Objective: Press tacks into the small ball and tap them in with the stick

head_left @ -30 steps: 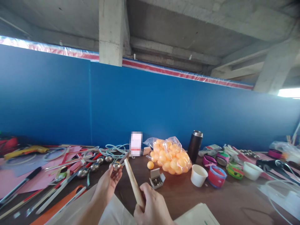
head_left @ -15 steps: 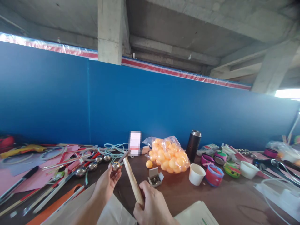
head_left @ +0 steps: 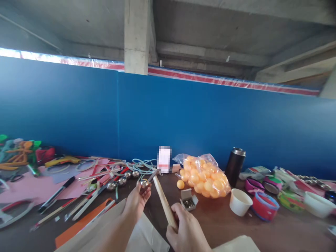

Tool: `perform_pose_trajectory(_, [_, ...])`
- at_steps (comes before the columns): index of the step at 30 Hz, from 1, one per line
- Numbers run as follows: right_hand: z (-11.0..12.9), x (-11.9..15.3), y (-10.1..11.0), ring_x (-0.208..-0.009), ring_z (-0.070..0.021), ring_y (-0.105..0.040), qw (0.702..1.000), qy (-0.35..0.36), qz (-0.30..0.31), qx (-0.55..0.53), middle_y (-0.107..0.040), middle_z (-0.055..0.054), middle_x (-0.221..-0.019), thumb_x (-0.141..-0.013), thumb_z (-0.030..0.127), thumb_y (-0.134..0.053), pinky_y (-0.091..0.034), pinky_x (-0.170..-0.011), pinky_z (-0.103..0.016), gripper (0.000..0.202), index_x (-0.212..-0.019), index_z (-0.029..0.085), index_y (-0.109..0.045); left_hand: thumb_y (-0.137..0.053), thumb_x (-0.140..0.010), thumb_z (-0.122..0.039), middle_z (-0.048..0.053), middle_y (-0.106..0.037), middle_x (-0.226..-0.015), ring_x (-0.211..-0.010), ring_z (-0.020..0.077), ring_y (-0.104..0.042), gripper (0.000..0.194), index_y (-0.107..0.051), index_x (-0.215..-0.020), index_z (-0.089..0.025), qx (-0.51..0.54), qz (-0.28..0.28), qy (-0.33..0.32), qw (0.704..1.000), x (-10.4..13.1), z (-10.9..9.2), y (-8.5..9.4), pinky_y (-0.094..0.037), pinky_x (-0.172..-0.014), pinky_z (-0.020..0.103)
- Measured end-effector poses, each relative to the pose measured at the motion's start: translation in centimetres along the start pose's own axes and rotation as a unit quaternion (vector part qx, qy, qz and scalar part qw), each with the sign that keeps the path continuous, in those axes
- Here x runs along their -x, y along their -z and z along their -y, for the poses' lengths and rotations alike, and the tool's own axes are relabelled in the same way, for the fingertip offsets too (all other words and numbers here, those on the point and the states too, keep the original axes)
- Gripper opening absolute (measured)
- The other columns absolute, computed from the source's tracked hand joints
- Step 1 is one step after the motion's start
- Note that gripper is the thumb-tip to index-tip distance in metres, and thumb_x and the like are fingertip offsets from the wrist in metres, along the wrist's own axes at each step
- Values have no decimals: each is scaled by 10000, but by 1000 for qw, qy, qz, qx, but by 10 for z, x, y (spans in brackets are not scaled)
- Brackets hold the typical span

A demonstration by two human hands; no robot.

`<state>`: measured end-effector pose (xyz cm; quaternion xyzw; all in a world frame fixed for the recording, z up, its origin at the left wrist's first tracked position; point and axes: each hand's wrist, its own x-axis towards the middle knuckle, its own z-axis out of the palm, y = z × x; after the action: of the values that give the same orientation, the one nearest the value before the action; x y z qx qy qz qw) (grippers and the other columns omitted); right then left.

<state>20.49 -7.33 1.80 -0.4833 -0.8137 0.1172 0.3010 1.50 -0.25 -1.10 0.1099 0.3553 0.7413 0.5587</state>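
My left hand (head_left: pixel 138 203) holds a shiny metal ball (head_left: pixel 144 183) between the thumb and fingers, above the dark brown table (head_left: pixel 217 229). Wrapped round a pale wooden stick (head_left: pixel 165 203), my right hand (head_left: pixel 185 225) is closed just to the right of it. The stick tilts up and left, its upper end close to the ball, where a dark, narrow piece also shows. Several more metal balls (head_left: pixel 122 181) lie left of my left hand. A small open box (head_left: pixel 189 200) of tiny metal pieces stands beyond my right hand.
A clear bag of orange balls (head_left: pixel 206 176), a black bottle (head_left: pixel 235 166), a white cup (head_left: pixel 240 202) and colourful wristbands (head_left: pixel 265 205) stand to the right. Pens, sticks and pink paper (head_left: pixel 28 187) clutter the left. Behind rises a blue partition (head_left: pixel 196 115). Brown paper (head_left: pixel 105 224) lies under my left forearm.
The view has turned left, so everything sits further right in the picture and more items show at the left. Both hands keep their holds on the ball and the stick.
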Motion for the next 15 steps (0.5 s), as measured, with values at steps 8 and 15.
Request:
perform_pose_trajectory(8, [5, -4, 5, -544, -123, -474, 1000, -7, 25, 0, -497, 37, -626, -581, 94, -430, -319, -523, -192, 225, -764, 221, -395, -458, -834, -267, 129, -655, -692, -515, 96, -589, 211, -555, -762, -95, 2, -11, 8, 1000, -2, 2, -1, -505, -520, 223])
perform_pose_trajectory(15, [4, -1, 4, -533, -122, -468, 1000, -10, 12, -5, -485, 41, -616, -592, 103, -430, -318, -514, -190, 213, -765, 221, -390, -467, -829, -276, 131, -650, -709, -528, 101, -595, 205, -553, -777, -97, 6, -10, 8, 1000, 0, 1, -1, -503, -531, 230])
